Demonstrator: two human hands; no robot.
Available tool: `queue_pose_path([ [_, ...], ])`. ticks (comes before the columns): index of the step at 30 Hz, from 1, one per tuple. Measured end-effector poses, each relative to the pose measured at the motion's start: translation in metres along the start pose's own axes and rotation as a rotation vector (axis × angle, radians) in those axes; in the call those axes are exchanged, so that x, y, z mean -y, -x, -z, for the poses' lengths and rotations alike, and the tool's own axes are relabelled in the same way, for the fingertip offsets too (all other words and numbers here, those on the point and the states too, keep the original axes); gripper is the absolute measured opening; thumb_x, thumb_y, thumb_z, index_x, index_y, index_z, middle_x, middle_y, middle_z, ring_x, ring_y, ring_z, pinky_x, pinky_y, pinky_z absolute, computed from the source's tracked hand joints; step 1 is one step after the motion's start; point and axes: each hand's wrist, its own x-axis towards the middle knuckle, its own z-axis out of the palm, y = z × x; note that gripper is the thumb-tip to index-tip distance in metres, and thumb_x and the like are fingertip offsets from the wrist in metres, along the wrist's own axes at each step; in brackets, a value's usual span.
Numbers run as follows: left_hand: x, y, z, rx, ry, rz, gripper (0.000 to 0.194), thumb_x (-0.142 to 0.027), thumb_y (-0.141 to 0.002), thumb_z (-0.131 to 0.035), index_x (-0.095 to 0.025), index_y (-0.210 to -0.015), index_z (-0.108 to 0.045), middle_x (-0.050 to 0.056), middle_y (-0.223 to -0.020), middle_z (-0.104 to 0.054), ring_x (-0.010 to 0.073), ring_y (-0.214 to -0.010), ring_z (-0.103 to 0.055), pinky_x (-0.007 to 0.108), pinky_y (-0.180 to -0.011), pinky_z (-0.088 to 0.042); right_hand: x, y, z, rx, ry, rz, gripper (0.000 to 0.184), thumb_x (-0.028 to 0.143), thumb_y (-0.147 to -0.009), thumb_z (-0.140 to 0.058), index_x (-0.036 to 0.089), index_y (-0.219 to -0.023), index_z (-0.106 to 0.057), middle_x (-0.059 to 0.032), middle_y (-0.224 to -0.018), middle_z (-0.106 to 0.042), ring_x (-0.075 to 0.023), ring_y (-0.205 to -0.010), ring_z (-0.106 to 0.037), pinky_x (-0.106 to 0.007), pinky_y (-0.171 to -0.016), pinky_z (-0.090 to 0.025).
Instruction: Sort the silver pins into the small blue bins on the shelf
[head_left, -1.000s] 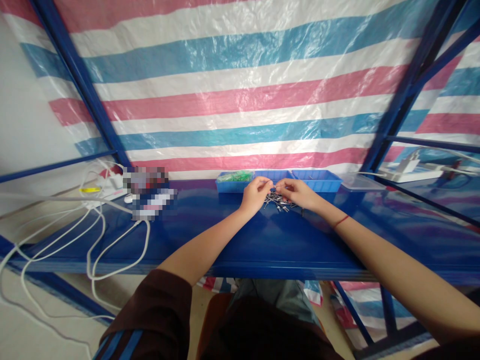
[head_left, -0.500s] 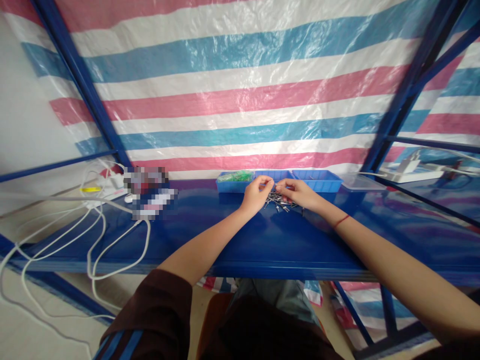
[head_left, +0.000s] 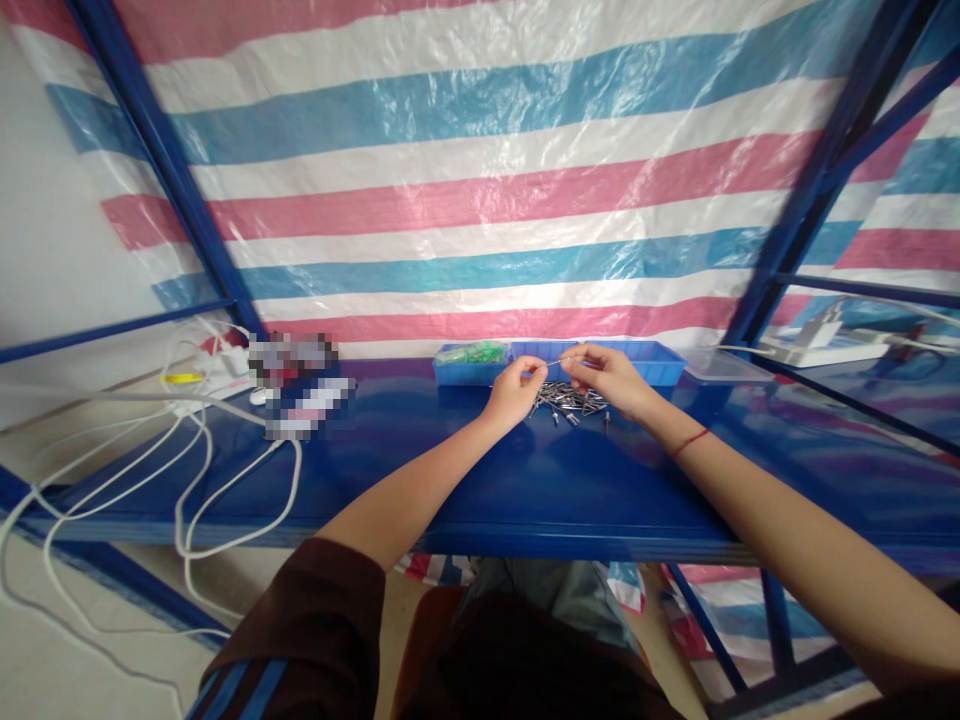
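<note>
My left hand (head_left: 514, 390) and my right hand (head_left: 611, 378) are raised close together over a pile of small metal pins (head_left: 566, 400) on the blue shelf (head_left: 525, 480). Both hands have fingers pinched. A thin metal pin (head_left: 553, 363) spans between the fingertips of the two hands. My right hand is a little higher, in front of the blue trays (head_left: 637, 360). A red string circles my right wrist.
A blue tray with green pieces (head_left: 469, 358) stands at the back left of the trays. A clear lid (head_left: 724, 365) lies to the right. White cables (head_left: 187, 470) and a power strip (head_left: 217, 375) lie at the left. Striped tarpaulin (head_left: 480, 200) hangs behind.
My right hand has lifted and moved slightly right, away from the pile, drawing a thin pin out between the two hands. My left hand has stayed nearly still.
</note>
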Motion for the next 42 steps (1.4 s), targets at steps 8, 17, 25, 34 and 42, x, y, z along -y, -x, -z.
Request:
queue_pose_path([
  [8,0.0,0.003,-0.001,0.116,-0.031,0.03,0.018,-0.028,-0.085,-0.048,-0.016,-0.087,-0.061,0.0,-0.08,-0.065,0.0102,-0.071,-0.059,0.021,-0.071,-0.046,-0.001,0.001,0.0,0.011,-0.048,0.045,0.039,0.047,-0.064,-0.07,0.016,-0.086,-0.061,0.0004,-0.068,-0.057,-0.0077,-0.05,-0.046,-0.025,-0.049,-0.039],
  [17,-0.002,0.003,0.003,0.119,-0.262,-0.094,0.021,-0.023,-0.084,-0.049,-0.017,-0.098,-0.063,0.006,-0.099,-0.066,0.0147,-0.085,-0.06,0.027,-0.083,-0.046,-0.013,-0.011,0.028,-0.121,0.111,0.056,0.034,0.045,-0.067,-0.066,0.016,-0.083,-0.061,-0.0031,-0.068,-0.061,-0.0115,-0.05,-0.053,-0.027,-0.049,-0.044],
  [25,-0.001,0.009,0.012,0.326,-0.642,-0.212,0.021,-0.026,-0.082,-0.05,-0.023,-0.094,-0.067,0.006,-0.098,-0.062,0.0209,-0.095,-0.057,0.036,-0.089,-0.043,-0.056,-0.019,0.086,-0.413,0.657,-0.073,0.038,0.027,-0.075,-0.052,0.016,-0.109,-0.062,-0.0093,-0.094,-0.069,-0.0147,-0.052,-0.06,-0.034,-0.068,-0.049],
  [34,-0.005,0.013,0.009,0.499,-0.68,-0.309,0.029,-0.045,-0.077,-0.057,-0.031,-0.099,-0.069,0.005,-0.102,-0.063,0.0249,-0.101,-0.054,0.039,-0.09,-0.039,-0.04,-0.017,0.064,-0.349,0.648,-0.005,0.046,0.032,-0.074,-0.052,0.016,-0.116,-0.056,-0.0104,-0.093,-0.066,-0.0154,-0.053,-0.058,-0.032,-0.061,-0.047],
  [42,-0.002,0.01,0.008,0.419,-0.589,-0.352,0.015,-0.017,-0.075,-0.055,-0.023,-0.074,-0.069,0.002,-0.076,-0.066,0.0174,-0.08,-0.061,0.026,-0.076,-0.043,-0.027,-0.011,0.037,-0.15,0.632,0.102,0.037,0.036,-0.077,-0.053,0.018,-0.108,-0.059,-0.008,-0.087,-0.066,-0.0151,-0.057,-0.056,-0.03,-0.059,-0.046],
])
